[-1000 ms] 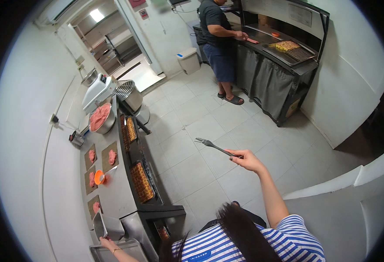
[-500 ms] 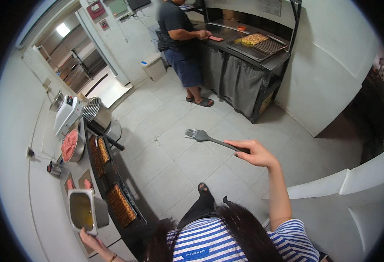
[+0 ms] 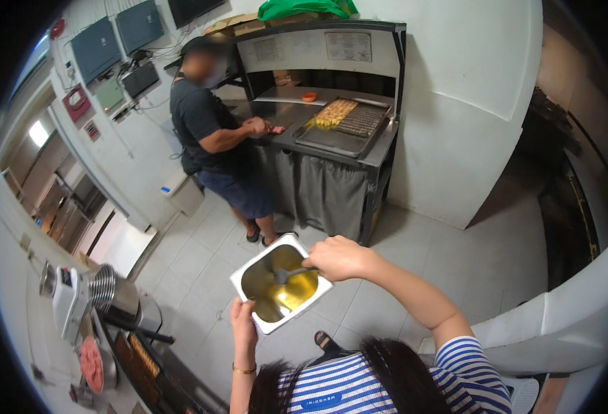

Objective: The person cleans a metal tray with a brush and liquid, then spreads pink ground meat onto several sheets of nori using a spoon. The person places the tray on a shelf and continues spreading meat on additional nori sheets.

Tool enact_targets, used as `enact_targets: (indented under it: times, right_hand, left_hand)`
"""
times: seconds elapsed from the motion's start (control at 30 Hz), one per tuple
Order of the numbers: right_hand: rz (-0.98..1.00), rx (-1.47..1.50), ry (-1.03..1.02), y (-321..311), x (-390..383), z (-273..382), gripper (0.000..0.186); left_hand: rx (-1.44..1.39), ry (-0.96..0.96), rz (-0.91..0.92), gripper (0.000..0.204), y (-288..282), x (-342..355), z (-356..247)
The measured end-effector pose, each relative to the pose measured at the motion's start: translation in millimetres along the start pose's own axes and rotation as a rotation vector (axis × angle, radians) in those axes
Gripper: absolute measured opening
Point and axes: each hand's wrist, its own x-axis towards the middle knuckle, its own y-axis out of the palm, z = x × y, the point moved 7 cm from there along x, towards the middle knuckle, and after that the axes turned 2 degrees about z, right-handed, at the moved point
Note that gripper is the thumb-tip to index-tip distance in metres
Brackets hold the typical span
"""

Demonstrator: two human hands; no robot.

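Blue lettered patch marks the shirt; left hand grips pan.

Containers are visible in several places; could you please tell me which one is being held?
The rectangular container of yellow liquid, gripped by the left hand; the pink-filled bowl and small orange bowl are unheld.

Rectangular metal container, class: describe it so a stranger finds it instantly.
Find the blue-striped white shirt at the bottom. Just above, the left hand grips the rectangular metal container. Unlike the round metal bowl of pink paste, it holds yellow liquid.
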Motion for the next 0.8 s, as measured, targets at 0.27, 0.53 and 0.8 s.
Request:
enact_targets:
  times: [0.27,0.53,0.8]
  right_hand:
    - [-0.217,0.849,0.369,-26.9,-60.6,-191.7,0.031]
    - [-0.688,1.702,0.592,16.1,-123.8,-290.5,0.018]
    - [-1.646,1.557,0.465,-68.4,-204.2,-449.8,0.008]
  left_hand:
    - [0.1,-0.098,0.587,0.019,176.1,148.2,-3.7]
    - [-0.028,-0.19,0.875,0.007,353.9,244.7,0.8]
    - [-0.141,-0.262,1.087,0.009,556.1,314.9,-39.6]
